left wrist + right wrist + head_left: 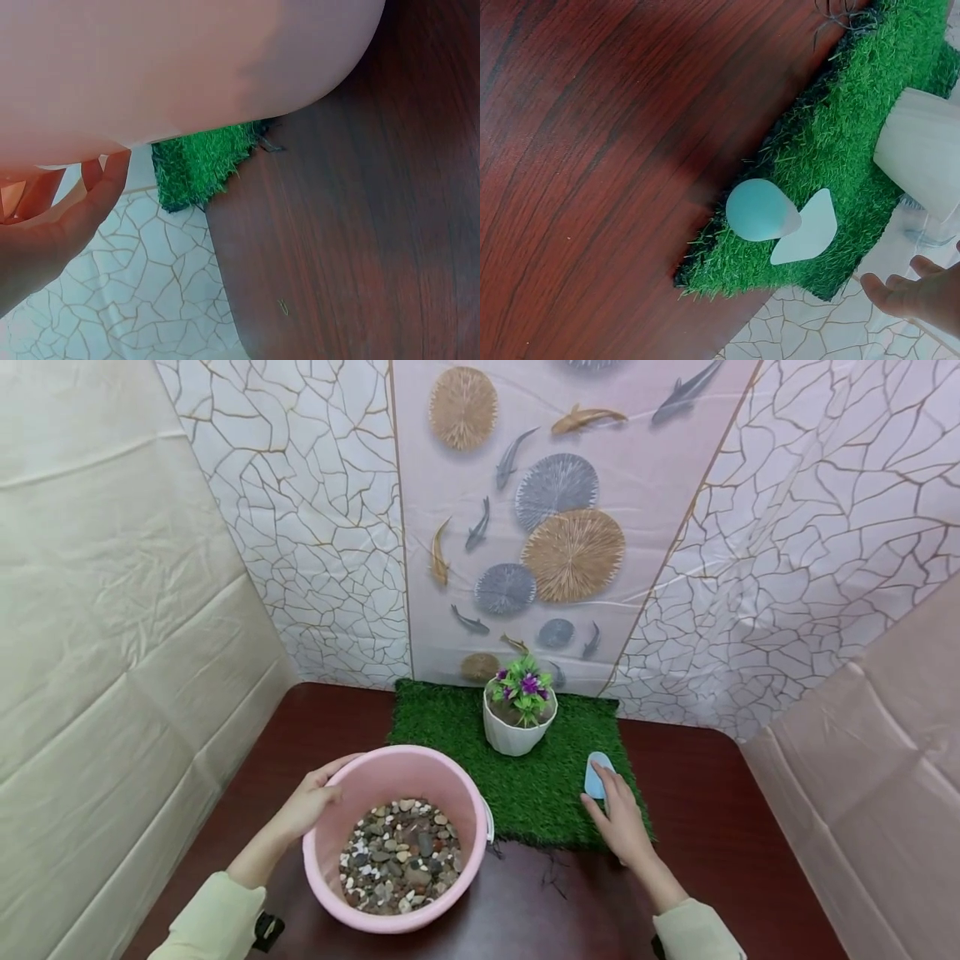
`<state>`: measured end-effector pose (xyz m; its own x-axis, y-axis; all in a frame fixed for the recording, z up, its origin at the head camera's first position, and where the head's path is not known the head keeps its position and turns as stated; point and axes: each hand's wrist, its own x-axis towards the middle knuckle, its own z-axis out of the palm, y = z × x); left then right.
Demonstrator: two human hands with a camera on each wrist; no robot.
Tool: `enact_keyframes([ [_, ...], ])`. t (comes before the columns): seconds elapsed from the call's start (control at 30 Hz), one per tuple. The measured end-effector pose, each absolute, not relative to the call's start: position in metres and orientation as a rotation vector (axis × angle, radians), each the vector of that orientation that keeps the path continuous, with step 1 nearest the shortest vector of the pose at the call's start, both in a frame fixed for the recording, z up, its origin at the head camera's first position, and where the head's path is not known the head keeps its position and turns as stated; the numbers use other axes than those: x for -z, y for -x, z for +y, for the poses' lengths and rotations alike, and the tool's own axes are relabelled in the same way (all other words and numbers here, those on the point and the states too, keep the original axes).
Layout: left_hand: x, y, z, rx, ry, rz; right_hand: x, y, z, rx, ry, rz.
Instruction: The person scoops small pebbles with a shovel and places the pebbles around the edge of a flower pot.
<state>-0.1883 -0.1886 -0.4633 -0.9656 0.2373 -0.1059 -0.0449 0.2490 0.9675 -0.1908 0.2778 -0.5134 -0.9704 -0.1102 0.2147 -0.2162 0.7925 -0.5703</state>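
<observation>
My left hand (303, 806) grips the left rim of a pink bucket (457, 785), thumb inside and fingers behind the outer wall. Mixed pebbles (405, 856) cover the bucket's bottom. In the left wrist view the bucket's pale side (172, 75) fills the top, with the left hand (67, 217) at its rim. My right hand (622, 827) hovers with fingers spread beside a small light blue scoop-like tool (592, 785) on the artificial grass mat (442, 718). The right wrist view shows the tool's rounded teal end (757, 210) and pale flat end (810, 232), apart from the hand (922, 296).
A white pot (513, 739) with a purple-flowered plant (525, 685) stands on the mat towards the back. The dark wooden table (697, 810) extends around the mat. Patterned cloth walls (337, 527) enclose the back and sides.
</observation>
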Motion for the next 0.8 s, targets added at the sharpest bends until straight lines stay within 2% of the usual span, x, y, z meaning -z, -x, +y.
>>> enact_keyframes([
  [0.8, 0.465, 0.184, -0.156, -1.854, -0.116, 2.303, 0.516, 0.193, 0.29, -0.845, -0.207, -2.829],
])
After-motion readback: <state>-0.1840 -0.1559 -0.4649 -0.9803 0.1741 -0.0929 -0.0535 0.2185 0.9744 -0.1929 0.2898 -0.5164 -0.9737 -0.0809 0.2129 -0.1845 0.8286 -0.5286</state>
